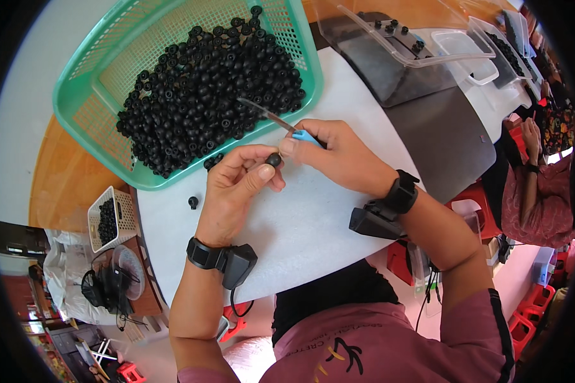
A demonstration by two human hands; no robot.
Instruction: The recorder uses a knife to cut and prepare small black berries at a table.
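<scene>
Between the fingertips of my left hand (239,179) is a small round black part (273,159), like a rubber or plastic knob. My right hand (335,153) grips a knife (303,135) by its light blue handle. Its thin blade (268,115) points up and left, over the rim of the green basket. The right fingers are close to the held part; whether they touch it I cannot tell. Just beyond both hands, the green basket (315,70) contains a large heap of similar black parts (204,96). One loose black part (193,202) lies on the white table left of my left hand.
The white tabletop (313,242) spreads under my arms. A grey board (437,140) and a clear plastic box (402,60) with a few black parts stand at right. On the left is a small white basket (131,214) of black parts. Another person (536,198) sits at far right.
</scene>
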